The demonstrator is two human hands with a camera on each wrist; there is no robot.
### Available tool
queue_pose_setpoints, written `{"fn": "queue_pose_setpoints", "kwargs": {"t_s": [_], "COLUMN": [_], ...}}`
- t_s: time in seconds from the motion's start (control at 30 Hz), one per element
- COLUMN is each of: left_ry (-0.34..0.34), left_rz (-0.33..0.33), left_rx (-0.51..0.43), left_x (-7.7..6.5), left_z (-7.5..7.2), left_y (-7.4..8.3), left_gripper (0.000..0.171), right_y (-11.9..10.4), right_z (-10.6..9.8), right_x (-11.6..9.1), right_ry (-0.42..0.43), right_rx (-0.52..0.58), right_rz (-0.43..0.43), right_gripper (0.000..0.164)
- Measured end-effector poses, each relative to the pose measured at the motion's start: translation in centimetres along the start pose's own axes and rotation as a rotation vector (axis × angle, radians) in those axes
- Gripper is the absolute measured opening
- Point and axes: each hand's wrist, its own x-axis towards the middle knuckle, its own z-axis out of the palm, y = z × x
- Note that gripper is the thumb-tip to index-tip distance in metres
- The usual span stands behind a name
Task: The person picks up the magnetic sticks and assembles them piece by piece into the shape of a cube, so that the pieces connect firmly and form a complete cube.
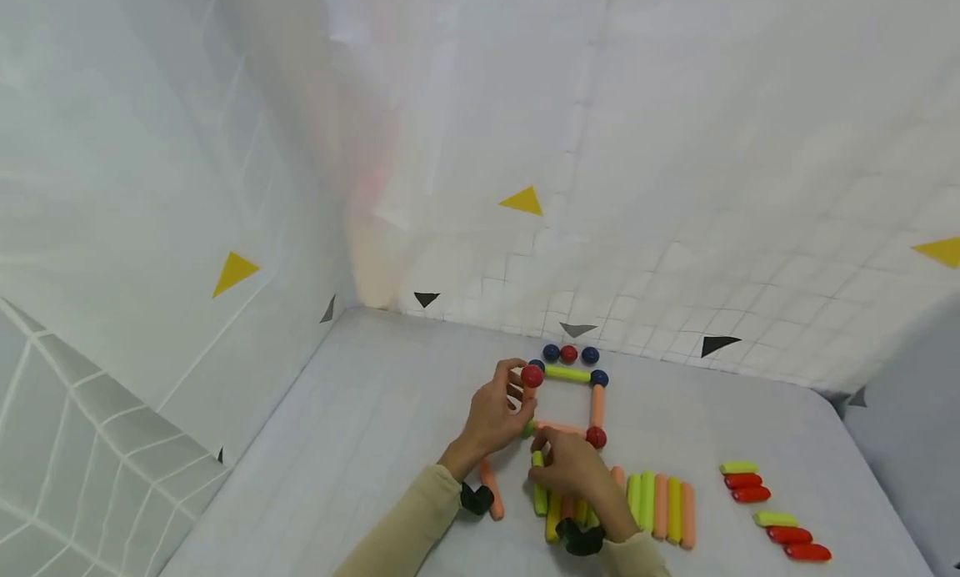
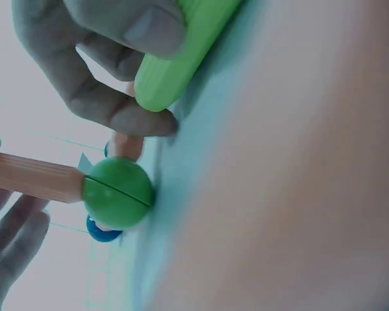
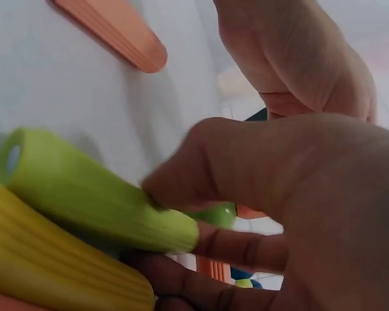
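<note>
My left hand [image 1: 491, 414] holds an orange stick [image 2: 35, 177] that stands upright at the near left corner of a square frame. A red ball [image 1: 532, 376] tops this stick, and a green ball [image 2: 118, 192] is at its lower end. My right hand [image 1: 573, 469] pinches a lime green stick [image 3: 97, 194] between thumb and fingers, beside a yellow stick [image 3: 58, 253] in a row. The frame's other sides are a green stick [image 1: 567, 374] and orange sticks [image 1: 597, 406], joined by blue balls [image 1: 599, 378] and a red ball [image 1: 596, 437].
Two blue balls and a red ball [image 1: 569, 354] line up behind the frame. More green, orange and yellow sticks [image 1: 674, 510] lie to the right of my right hand. Short red and green pieces [image 1: 787, 534] sit farther right. A loose orange stick [image 1: 491, 489] lies by my left wrist.
</note>
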Motion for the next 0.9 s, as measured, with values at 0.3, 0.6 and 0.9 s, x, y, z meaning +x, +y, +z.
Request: {"fn": "queue_pose_setpoints", "kwargs": {"t_s": [0.3,0.6,0.9], "left_ry": [0.003,0.027,-0.012], "left_rz": [0.2,0.256,0.19], "left_rx": [-0.057,-0.125,-0.172], "left_x": [1.2,2.1,2.0], "left_z": [-0.9,-1.7,-1.6], "left_y": [0.2,0.0,0.1], "left_gripper": [0.049,0.041,0.041], "right_y": [2.6,3.4,1.9], "right_z": [-3.7,-6.5,-4.9], "right_x": [-0.6,-0.9,-0.5], "right_ry": [0.309,0.71,0.751], "right_rx": [0.33,0.724,0.769], "right_rz": [0.082,0.179,0.037], "right_gripper": [0.03,0.038,0.029]}}
